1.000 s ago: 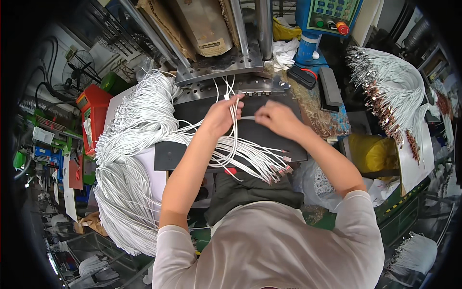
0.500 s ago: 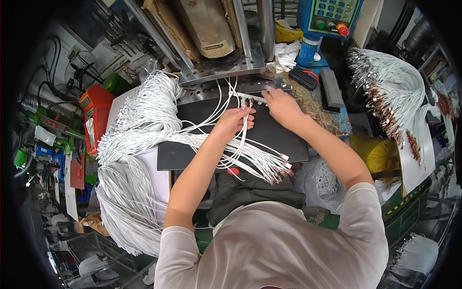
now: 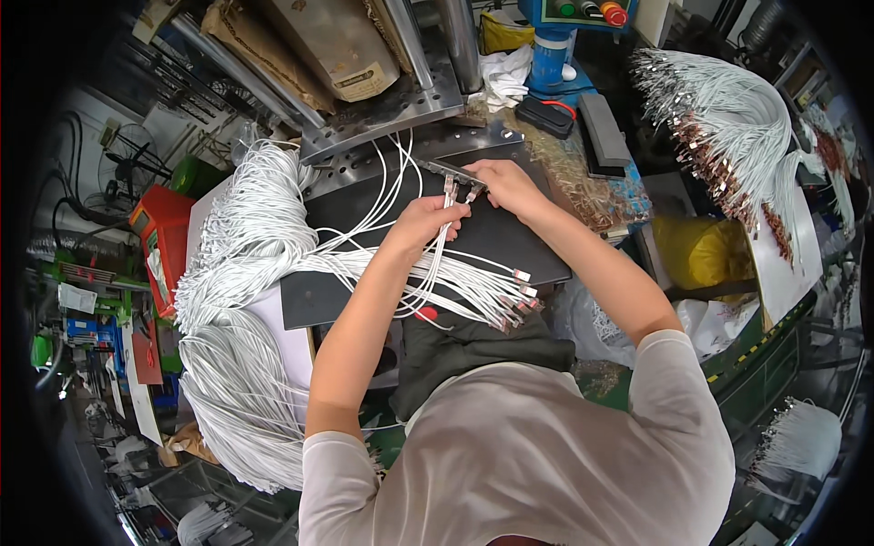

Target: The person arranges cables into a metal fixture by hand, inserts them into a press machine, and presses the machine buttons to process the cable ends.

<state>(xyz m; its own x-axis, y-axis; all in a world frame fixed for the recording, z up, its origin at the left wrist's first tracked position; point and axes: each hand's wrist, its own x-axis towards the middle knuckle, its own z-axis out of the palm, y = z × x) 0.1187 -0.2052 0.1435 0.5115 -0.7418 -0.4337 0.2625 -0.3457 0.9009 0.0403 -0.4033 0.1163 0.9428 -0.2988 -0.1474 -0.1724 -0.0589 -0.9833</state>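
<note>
My left hand [image 3: 430, 221] is closed around several white cables, pinching them just below their ends. Those cable ends [image 3: 448, 193] reach up to a narrow metal bar [image 3: 444, 170]. My right hand [image 3: 510, 187] grips the bar at its right end, fingers closed. The bar slants over the black work plate [image 3: 519, 238], in front of the press. Beneath my left hand a bundle of white cables [image 3: 455, 285] fans out to the right, with copper-coloured and clear tips. Whether the pinched cables are seated in the bar is too small to tell.
A press with steel columns [image 3: 407, 41] stands at the back. Thick heaps of white cable [image 3: 241, 223] lie on the left, beside a red machine [image 3: 164, 238]. Another cable heap [image 3: 737, 127] lies at the right. A grey block [image 3: 601, 132] and a black case [image 3: 546, 116] sit behind my right hand.
The view has shifted a little. My right hand has come closer to my left, and the bar has turned from its light side to a darker one, tilting down to the right.
</note>
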